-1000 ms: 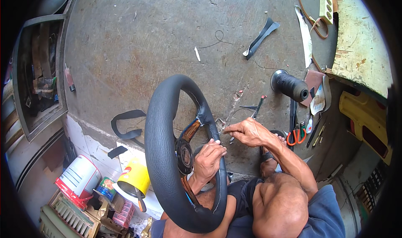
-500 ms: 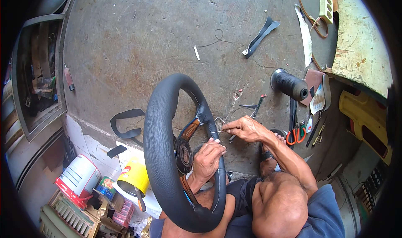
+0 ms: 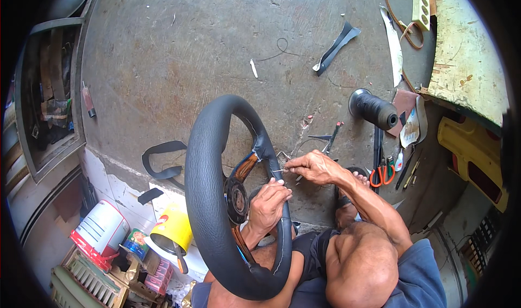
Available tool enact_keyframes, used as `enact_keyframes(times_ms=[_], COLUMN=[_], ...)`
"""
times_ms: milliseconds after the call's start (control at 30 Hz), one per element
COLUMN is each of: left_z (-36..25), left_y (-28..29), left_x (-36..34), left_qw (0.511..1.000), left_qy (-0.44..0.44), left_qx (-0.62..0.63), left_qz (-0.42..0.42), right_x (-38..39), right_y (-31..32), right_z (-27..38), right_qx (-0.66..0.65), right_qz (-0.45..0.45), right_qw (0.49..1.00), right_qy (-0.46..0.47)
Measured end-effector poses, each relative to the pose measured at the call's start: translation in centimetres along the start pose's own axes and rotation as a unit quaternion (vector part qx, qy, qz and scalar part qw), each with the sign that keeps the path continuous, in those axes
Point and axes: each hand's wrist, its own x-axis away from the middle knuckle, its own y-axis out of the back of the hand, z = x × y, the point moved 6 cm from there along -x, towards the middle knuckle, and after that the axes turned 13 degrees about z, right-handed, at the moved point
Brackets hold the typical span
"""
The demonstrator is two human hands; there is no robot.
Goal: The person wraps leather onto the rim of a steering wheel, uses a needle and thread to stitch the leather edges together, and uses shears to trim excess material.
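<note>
A steering wheel with a black leather cover and brown wood-look spokes stands tilted in front of my body. A light line of stitching runs along the inner side of its cover. My left hand is closed round the right side of the rim, its thumb and fingertips pressing the cover. Just above it, my right hand pinches a thin needle, whose tip meets the seam. The thread at the needle is too fine to follow.
A large spool of black thread lies to the right, near orange-handled scissors. Leather scraps are scattered on the concrete floor. At lower left stand a white-and-red bucket and a yellow can. A worn board juts in at upper right.
My right hand has shifted slightly left, bringing the needle closer to the rim's seam. My left hand keeps its grip on the wheel.
</note>
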Motion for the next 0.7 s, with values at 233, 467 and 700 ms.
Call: enact_keyframes(times_ms=[233, 467, 700], left_z=[-0.1, -0.3, -0.4], left_y=[0.0, 0.0, 0.1], left_x=[-0.1, -0.3, -0.4], left_qw=[1.0, 1.0, 1.0], left_qy=[-0.007, -0.011, -0.006], left_qx=[-0.004, -0.013, -0.02], left_qz=[0.008, 0.017, 0.02], right_x=[-0.5, -0.9, 0.2], right_y=[-0.1, -0.4, -0.1], right_z=[0.5, 0.5, 0.5], right_qx=[0.027, 0.042, 0.045], right_qz=[0.009, -0.002, -0.065], right_qw=[0.999, 0.999, 0.996], right_qy=[-0.014, 0.013, 0.037])
